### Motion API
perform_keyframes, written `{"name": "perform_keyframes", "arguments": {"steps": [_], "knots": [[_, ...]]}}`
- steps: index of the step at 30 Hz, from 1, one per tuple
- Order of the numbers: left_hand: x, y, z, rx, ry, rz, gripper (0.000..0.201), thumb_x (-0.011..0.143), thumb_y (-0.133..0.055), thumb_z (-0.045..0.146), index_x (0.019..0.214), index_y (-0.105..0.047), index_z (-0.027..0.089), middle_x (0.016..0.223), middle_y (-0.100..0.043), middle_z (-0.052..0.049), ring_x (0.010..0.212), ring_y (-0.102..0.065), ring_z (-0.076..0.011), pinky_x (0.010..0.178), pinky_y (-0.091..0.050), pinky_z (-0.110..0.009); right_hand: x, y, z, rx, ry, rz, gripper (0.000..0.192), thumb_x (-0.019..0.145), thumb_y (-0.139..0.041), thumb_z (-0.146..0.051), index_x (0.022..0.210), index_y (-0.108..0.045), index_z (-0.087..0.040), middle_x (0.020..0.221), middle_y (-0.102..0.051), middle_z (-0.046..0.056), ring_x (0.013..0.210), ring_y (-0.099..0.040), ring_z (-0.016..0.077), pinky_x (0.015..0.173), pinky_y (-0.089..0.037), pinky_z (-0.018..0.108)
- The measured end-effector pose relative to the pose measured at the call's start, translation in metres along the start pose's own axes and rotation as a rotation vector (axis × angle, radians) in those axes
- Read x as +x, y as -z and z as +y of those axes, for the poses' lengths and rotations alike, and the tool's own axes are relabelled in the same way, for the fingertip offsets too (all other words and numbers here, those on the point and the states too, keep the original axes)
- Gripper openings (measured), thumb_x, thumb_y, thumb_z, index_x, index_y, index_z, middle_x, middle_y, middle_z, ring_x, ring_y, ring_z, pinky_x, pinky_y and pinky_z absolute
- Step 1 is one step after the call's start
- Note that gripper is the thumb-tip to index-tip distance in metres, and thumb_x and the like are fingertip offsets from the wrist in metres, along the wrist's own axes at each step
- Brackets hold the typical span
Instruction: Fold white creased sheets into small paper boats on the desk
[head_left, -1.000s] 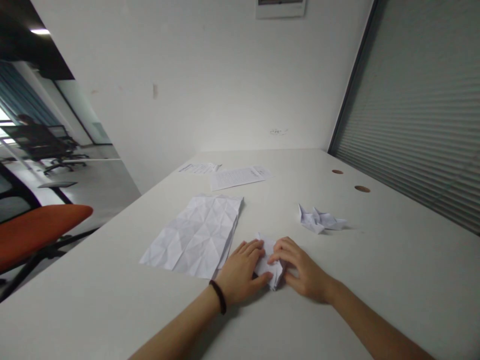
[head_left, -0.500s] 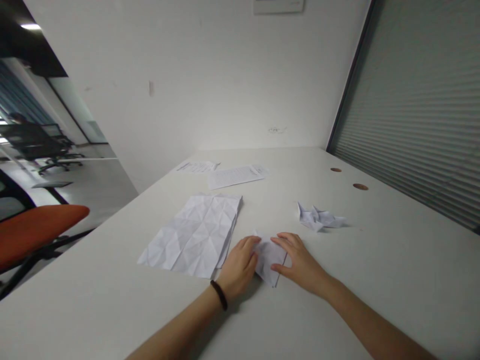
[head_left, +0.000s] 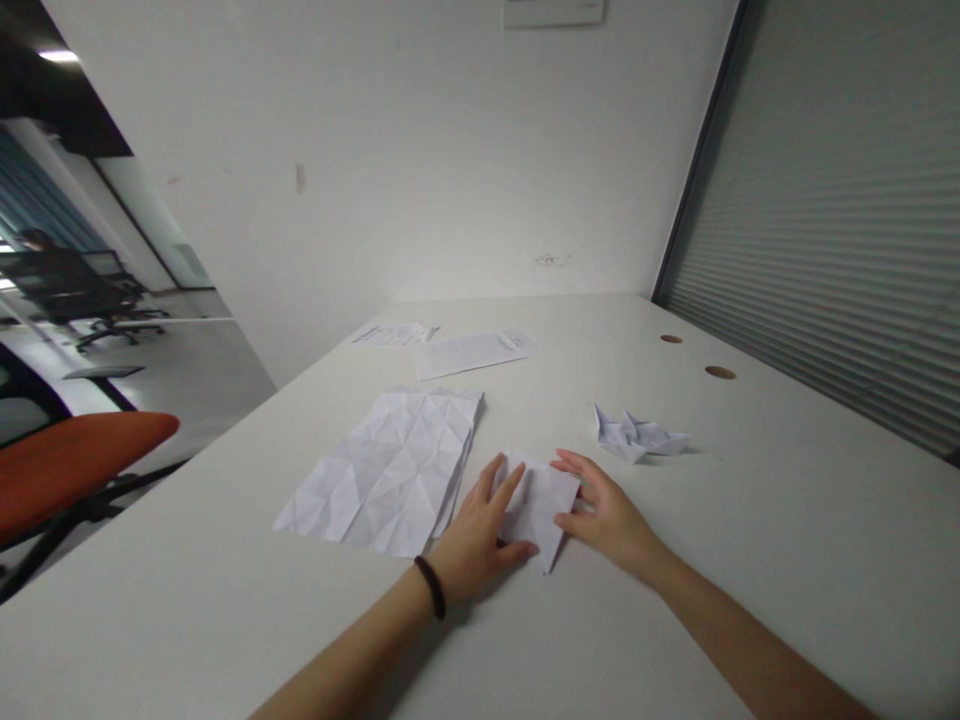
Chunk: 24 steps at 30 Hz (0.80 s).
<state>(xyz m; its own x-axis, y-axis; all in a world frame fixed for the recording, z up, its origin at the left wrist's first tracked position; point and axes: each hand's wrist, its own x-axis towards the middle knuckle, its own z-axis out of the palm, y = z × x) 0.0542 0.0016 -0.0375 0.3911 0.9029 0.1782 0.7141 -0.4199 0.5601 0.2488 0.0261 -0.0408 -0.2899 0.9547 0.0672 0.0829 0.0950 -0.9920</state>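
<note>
A small folded sheet of white paper lies on the table between my hands. Across its left side rests my left hand, fingers spread and the thumb on the near edge. My right hand has the right edge of the folded paper between its thumb and fingers; some fingertips are hidden behind it. Beyond that hand is a folded white paper figure with pointed parts. Left of my left hand lie large creased white sheets, one over another.
Two printed sheets lie farther back, one nearer the middle and one at the left. The white table has two round holes near its right edge. An orange chair stands at the left. A person sits in the far background.
My left hand's fingers have spread out over the folded paper, and its thumb has moved right along the near edge. My right hand has shifted slightly, raising the paper's right edge a little.
</note>
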Motion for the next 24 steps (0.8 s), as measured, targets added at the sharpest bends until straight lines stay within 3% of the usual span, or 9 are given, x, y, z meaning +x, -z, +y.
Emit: {"name": "perform_keyframes", "arguments": {"steps": [4, 7, 10, 12, 14, 16, 18, 20, 24], "knots": [[0.001, -0.004, -0.001, -0.075, -0.001, 0.126, 0.089, 0.066, -0.072, 0.026, 0.137, -0.018, 0.028, 0.142, -0.005, -0.015, 0.123, -0.034, -0.0317, 0.097, -0.036, -0.048, -0.002, -0.01, 0.006, 0.27, -0.077, 0.091, 0.082, 0.057, -0.066, -0.018, 0.128, -0.024, -0.025, 0.127, -0.045, 0.015, 0.095, -0.061, 0.0218, 0.077, -0.051, 0.039], [0.003, -0.004, 0.001, -0.062, 0.002, 0.271, 0.091, 0.067, -0.071, 0.021, 0.136, -0.013, 0.033, 0.14, -0.005, -0.013, 0.119, -0.037, -0.0303, 0.096, -0.038, -0.048, -0.003, -0.016, 0.006, 0.346, -0.096, 0.105, 0.067, 0.06, -0.067, -0.024, 0.119, -0.036, -0.022, 0.113, -0.057, 0.011, 0.093, -0.061, 0.0233, 0.079, -0.05, 0.042], [0.005, -0.004, 0.003, -0.066, -0.006, 0.409, 0.093, 0.068, -0.069, 0.015, 0.136, -0.009, 0.036, 0.138, -0.009, -0.011, 0.117, -0.04, -0.0278, 0.094, -0.041, -0.046, -0.005, -0.019, 0.002, 0.15, -0.036, 0.053, 0.043, 0.062, -0.067, -0.023, 0.101, -0.051, -0.017, 0.096, -0.064, 0.009, 0.085, -0.062, 0.0243, 0.072, -0.052, 0.04], [0.005, -0.003, 0.003, -0.078, -0.029, 0.447, 0.092, 0.069, -0.067, 0.013, 0.136, -0.007, 0.036, 0.137, -0.011, -0.01, 0.117, -0.04, -0.027, 0.092, -0.043, -0.044, -0.007, -0.017, -0.002, -0.139, 0.123, 0.061, 0.026, 0.066, -0.062, -0.018, 0.091, -0.057, -0.016, 0.087, -0.065, 0.007, 0.08, -0.061, 0.0226, 0.07, -0.051, 0.037], [0.005, -0.002, 0.004, -0.063, -0.067, 0.462, 0.089, 0.072, -0.064, 0.014, 0.136, -0.007, 0.034, 0.137, -0.013, -0.011, 0.121, -0.036, -0.0276, 0.094, -0.041, -0.046, -0.008, -0.012, -0.008, -0.413, 0.411, 0.108, 0.017, 0.072, -0.055, -0.013, 0.086, -0.061, -0.018, 0.084, -0.062, 0.006, 0.082, -0.059, 0.0203, 0.074, -0.049, 0.035], [0.003, 0.0, 0.005, -0.017, -0.116, 0.503, 0.082, 0.076, -0.061, 0.019, 0.137, -0.007, 0.03, 0.138, -0.015, -0.013, 0.126, -0.029, -0.029, 0.099, -0.034, -0.05, -0.009, -0.004, -0.012, -0.593, 0.629, 0.207, 0.027, 0.075, -0.048, -0.007, 0.093, -0.062, -0.021, 0.084, -0.06, 0.005, 0.083, -0.056, 0.0185, 0.076, -0.047, 0.033], [0.001, 0.004, 0.008, 0.023, -0.162, 0.53, 0.071, 0.081, -0.055, 0.021, 0.137, -0.012, 0.026, 0.138, -0.019, -0.013, 0.128, -0.024, -0.0285, 0.102, -0.028, -0.051, -0.009, 0.004, -0.014, -0.729, 0.714, 0.307, 0.036, 0.074, -0.045, -0.002, 0.099, -0.063, -0.022, 0.086, -0.058, 0.006, 0.083, -0.055, 0.0186, 0.077, -0.047, 0.035], [-0.002, 0.008, 0.011, 0.035, -0.218, 0.477, 0.059, 0.084, -0.048, 0.021, 0.135, -0.019, 0.024, 0.136, -0.027, -0.013, 0.127, -0.027, -0.0262, 0.102, -0.029, -0.048, -0.01, 0.007, -0.015, -0.819, 0.677, 0.283, 0.04, 0.072, -0.045, -0.001, 0.101, -0.063, -0.022, 0.092, -0.057, 0.007, 0.081, -0.055, 0.0185, 0.077, -0.047, 0.037], [-0.003, 0.011, 0.017, 0.025, -0.31, 0.138, 0.045, 0.085, -0.045, 0.019, 0.128, -0.033, 0.024, 0.122, -0.046, -0.009, 0.112, -0.045, -0.0203, 0.096, -0.039, -0.037, -0.013, -0.001, -0.013, -0.74, 0.502, -0.11, 0.033, 0.071, -0.055, -0.008, 0.102, -0.062, -0.02, 0.11, -0.052, 0.008, 0.085, -0.056, 0.0168, 0.079, -0.049, 0.032]]}}
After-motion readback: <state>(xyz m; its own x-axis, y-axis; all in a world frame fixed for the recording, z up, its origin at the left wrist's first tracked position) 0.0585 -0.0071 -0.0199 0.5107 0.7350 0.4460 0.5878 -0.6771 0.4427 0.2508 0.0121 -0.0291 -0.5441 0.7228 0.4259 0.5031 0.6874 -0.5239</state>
